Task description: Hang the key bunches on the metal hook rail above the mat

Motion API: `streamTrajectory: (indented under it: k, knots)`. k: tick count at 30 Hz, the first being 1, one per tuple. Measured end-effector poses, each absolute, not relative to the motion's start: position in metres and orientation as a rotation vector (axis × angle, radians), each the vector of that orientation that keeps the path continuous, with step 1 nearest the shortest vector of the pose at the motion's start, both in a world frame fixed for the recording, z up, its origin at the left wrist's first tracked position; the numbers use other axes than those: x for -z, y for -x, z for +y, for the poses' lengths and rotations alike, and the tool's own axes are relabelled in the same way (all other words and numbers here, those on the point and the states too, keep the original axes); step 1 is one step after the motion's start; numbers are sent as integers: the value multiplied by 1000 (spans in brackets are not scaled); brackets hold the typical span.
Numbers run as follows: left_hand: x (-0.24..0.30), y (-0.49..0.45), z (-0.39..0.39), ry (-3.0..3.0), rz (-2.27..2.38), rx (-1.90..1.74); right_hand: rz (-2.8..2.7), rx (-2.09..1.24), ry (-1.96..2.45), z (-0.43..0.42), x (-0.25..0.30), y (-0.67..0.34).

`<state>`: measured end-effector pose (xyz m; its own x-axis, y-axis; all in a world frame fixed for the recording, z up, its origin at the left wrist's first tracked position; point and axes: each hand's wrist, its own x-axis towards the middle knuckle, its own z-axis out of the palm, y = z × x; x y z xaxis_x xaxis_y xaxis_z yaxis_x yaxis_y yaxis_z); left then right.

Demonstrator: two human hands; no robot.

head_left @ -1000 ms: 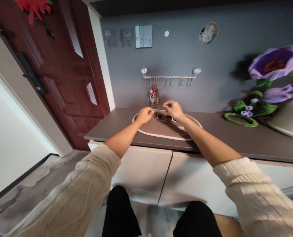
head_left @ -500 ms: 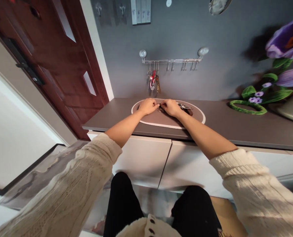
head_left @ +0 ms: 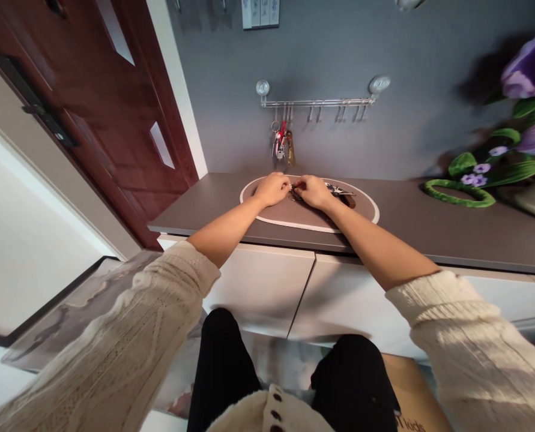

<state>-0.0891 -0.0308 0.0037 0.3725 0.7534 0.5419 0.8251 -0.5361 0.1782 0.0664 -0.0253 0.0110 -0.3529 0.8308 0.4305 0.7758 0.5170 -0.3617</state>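
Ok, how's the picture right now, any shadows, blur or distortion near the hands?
Head view: the metal items beside the right hand are too small and soft to tell apart; head view: a dark shadow falls on the wall left of the purple flower; head view: the sleeves look stretched toward the lower corners.

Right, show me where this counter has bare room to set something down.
Bare counter shows between the oval mat and the green ring, and left of the mat up to the counter's end. The mat's middle is crowded: left hand, right hand and metallic items.
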Motion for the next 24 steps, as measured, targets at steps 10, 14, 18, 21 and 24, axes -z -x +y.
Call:
streamTrajectory:
  k: [10, 14, 18, 21, 24]
  knots:
    - [-8, 88, -34, 2392, -1431, 1036, -2054, -205, 1148, -32, -16, -64]
    - [-9, 88, -33, 2379, -1408, 1108, -1998, -240, 1103, -31, -17, -65]
    - [-8, 88, -29, 2364, -1386, 1168, -1946, -277, 1049, -28, -16, -66]
    - [-6, 89, -25, 2361, -1369, 1198, -1935, -298, 1018, -28, -16, -66]
    - [-5, 89, -23, 2361, -1364, 1221, -1929, -301, 989, -29, -16, -66]
